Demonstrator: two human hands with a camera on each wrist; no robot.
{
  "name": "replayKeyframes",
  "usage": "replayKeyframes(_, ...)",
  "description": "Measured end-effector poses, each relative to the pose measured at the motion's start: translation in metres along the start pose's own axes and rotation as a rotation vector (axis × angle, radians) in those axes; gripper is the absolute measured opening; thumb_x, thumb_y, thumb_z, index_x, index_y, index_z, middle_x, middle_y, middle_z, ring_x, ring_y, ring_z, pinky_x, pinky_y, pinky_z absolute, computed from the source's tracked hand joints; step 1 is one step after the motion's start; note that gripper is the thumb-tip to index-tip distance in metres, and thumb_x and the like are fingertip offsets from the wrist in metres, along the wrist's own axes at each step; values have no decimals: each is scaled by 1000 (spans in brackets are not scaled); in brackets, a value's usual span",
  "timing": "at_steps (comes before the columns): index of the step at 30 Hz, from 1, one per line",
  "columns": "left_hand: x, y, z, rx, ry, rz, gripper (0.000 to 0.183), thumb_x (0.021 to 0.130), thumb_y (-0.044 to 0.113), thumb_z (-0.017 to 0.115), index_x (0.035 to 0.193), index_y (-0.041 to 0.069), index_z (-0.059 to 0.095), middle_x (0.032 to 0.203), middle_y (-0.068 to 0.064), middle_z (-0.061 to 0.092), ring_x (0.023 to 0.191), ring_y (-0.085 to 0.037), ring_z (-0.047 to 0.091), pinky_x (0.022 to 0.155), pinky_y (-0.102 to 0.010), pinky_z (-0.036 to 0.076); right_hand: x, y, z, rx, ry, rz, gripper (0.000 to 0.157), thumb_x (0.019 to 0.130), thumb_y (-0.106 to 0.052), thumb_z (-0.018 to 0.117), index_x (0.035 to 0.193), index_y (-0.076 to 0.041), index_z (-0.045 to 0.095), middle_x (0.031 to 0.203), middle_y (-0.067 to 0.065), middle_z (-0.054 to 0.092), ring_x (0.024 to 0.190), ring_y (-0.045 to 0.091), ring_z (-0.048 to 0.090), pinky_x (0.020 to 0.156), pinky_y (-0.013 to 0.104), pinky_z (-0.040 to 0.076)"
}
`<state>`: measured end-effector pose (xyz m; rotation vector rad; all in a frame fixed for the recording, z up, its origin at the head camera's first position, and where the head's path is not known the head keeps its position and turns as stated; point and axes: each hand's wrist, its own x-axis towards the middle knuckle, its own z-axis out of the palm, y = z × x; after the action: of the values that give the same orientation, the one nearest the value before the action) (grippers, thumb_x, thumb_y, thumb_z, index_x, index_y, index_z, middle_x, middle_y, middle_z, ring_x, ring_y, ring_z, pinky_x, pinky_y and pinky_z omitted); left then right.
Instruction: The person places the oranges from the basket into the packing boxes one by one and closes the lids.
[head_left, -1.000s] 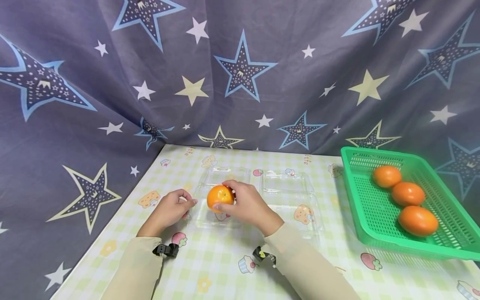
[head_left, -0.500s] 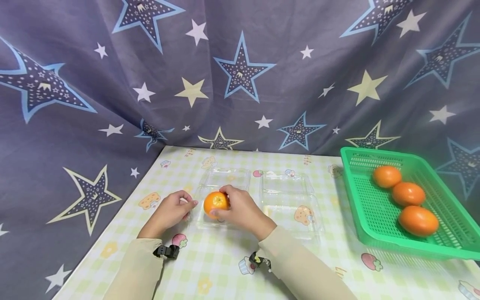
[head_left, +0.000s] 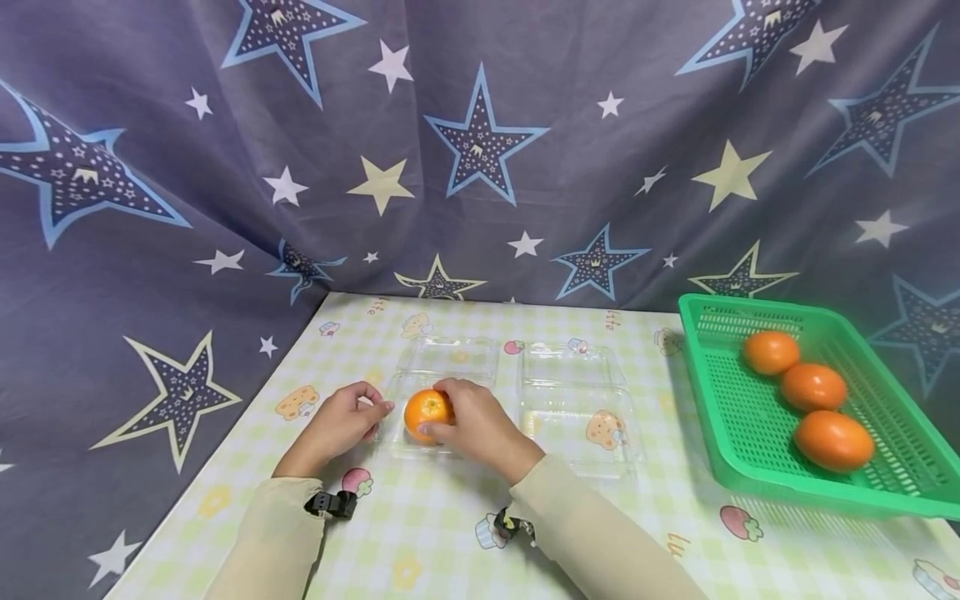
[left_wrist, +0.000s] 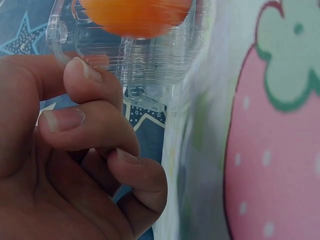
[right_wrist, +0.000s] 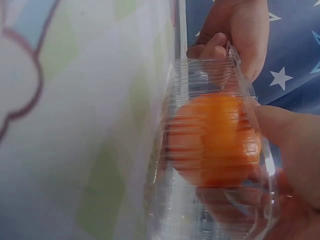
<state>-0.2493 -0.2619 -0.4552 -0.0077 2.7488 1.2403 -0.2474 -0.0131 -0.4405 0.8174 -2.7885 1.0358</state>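
Observation:
An orange (head_left: pixel 430 414) sits inside the base of a clear plastic clamshell box (head_left: pixel 405 451), near its left end. My right hand (head_left: pixel 483 425) grips it, thumb on the near side and fingers over the far side. At the box's left rim, my left hand (head_left: pixel 337 425) pinches the edge between thumb and forefinger; the left wrist view shows the thumb (left_wrist: pixel 85 80) against the rim. Through the ribbed wall, the right wrist view shows the orange (right_wrist: pixel 215 140) low in the box. Part of the right hand's fingers is hidden behind the fruit.
A second clear clamshell box (head_left: pixel 577 425) lies open to the right. Further right stands a green basket (head_left: pixel 712 417) holding three orange-coloured fruits (head_left: pixel 813 387). A star-patterned curtain (head_left: pixel 480 225) hangs behind the checked tablecloth (head_left: pixel 405 533).
My right hand has moved the orange left and down into the left box, towards the near side. My left hand has stayed at the rim.

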Motion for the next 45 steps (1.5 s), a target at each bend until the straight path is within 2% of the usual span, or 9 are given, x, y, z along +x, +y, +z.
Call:
replayKeyframes(9,0,4,-2,-14,3,11,28,100,36,66,105,10,59,60,-1,57,48,-17,41,50,-30,34,1,1,3,-18,37,-1,50,88,-39,83,124,-15,58,114,-1,66,94,12,61,88,28,54)
replayKeyframes(20,2,-6,2,-29,-12,5,30,100,39,67,105,11,58,59,-2,57,47,-17,40,48,-28,31,0,-1,12,-109,70,-55,53,90,-43,80,137,-23,64,121,-2,72,105,15,68,93,34,55)
replayKeyframes(30,2,-5,3,-28,0,36,29,102,39,64,105,10,58,59,-3,58,47,-18,41,49,-29,33,-1,0,12,-155,86,-64,59,91,-43,79,144,-26,62,126,-2,73,111,16,69,93,35,56)
replayKeyframes(34,1,-6,3,-32,3,36,37,101,48,63,105,11,59,59,-3,57,48,-18,43,50,-30,34,-1,0,13,-168,75,-68,60,91,-42,79,146,-25,61,130,-3,72,115,16,70,94,36,56)
replayKeyframes(39,2,-10,4,-43,-14,26,56,91,67,66,103,13,59,57,0,54,47,-17,41,47,-27,30,-2,1,16,-171,65,-84,61,91,-42,78,147,-26,59,133,-4,71,119,15,69,97,36,56)
replayKeyframes(45,4,-9,4,-46,8,36,58,88,69,69,102,13,59,56,1,55,48,-17,40,47,-27,28,-1,-1,14,-183,65,-85,62,92,-42,77,149,-27,57,135,-5,70,120,16,68,98,37,56)
